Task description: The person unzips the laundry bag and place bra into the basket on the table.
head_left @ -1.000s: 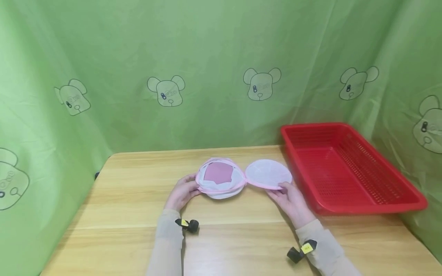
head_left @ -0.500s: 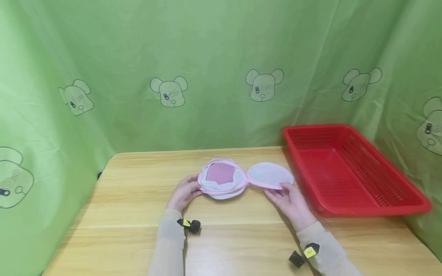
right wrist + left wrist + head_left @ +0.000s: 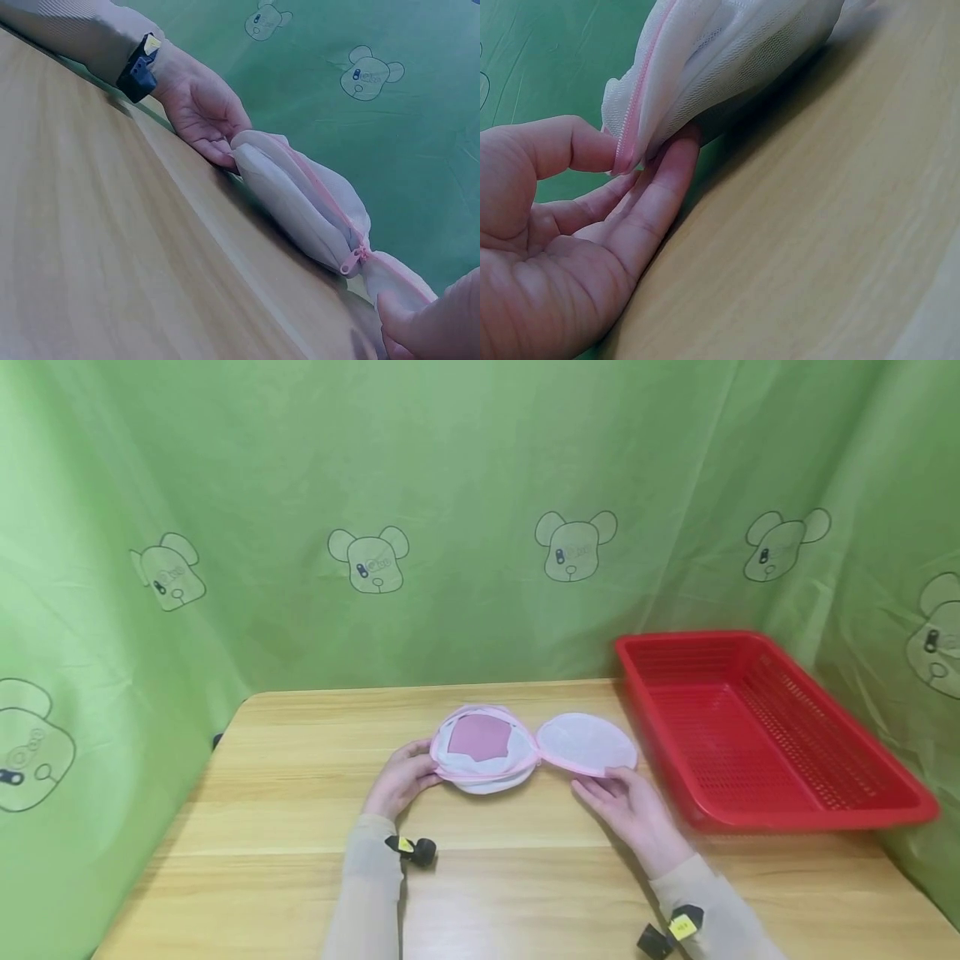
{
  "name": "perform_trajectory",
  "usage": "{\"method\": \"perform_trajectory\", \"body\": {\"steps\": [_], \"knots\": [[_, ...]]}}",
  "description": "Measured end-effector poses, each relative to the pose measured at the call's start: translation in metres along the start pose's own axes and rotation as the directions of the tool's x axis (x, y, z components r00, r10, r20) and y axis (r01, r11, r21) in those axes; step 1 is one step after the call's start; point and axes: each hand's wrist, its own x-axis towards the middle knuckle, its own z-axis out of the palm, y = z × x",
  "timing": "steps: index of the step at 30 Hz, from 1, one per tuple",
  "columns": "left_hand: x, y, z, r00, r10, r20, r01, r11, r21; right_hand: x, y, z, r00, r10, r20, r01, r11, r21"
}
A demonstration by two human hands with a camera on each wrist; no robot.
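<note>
While hands [image 3: 399, 783] [image 3: 632, 812] pinch pouch [image 3: 486, 786], contents [image 3: 477, 737] seem pink.

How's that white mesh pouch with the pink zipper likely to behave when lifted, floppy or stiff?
The pouch is probably floppy in the body, since its mesh sides sag and crease. Its round lid seems stiffer, spreading flat though the right hand pinches only the near edge. The thin-looking mesh suggests it's light.

mesh pouch [image 3: 486, 786]: white | pouch zip [image 3: 630, 136]: pink | inner piece [image 3: 478, 737]: dusky pink | plastic basket [image 3: 817, 819]: red | tabletop [image 3: 307, 735]: tan wood grain | curtain [image 3: 465, 443]: green, outlined cartoon heads
</note>
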Motion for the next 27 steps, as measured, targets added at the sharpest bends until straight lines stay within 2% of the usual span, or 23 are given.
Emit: {"method": "perform_trajectory", "body": {"steps": [12, 19, 27], "knots": [[-0.002, 0.001, 0.000, 1.000, -0.007, 0.002, 0.007, 1.000, -0.011, -0.010, 0.011, 0.005, 0.998, 0.056, 0.035, -0.054, 0.997, -0.049], [-0.002, 0.001, -0.001, 1.000, -0.009, -0.002, 0.009, 1.000, -0.010, -0.012, 0.019, 0.008, 0.997, 0.046, 0.058, -0.038, 0.992, -0.124], [0.000, -0.001, -0.002, 1.000, -0.002, 0.006, 0.002, 1.000, -0.009, -0.016, 0.028, 0.016, 0.996, 0.053, 0.066, -0.042, 0.988, -0.151]]}}
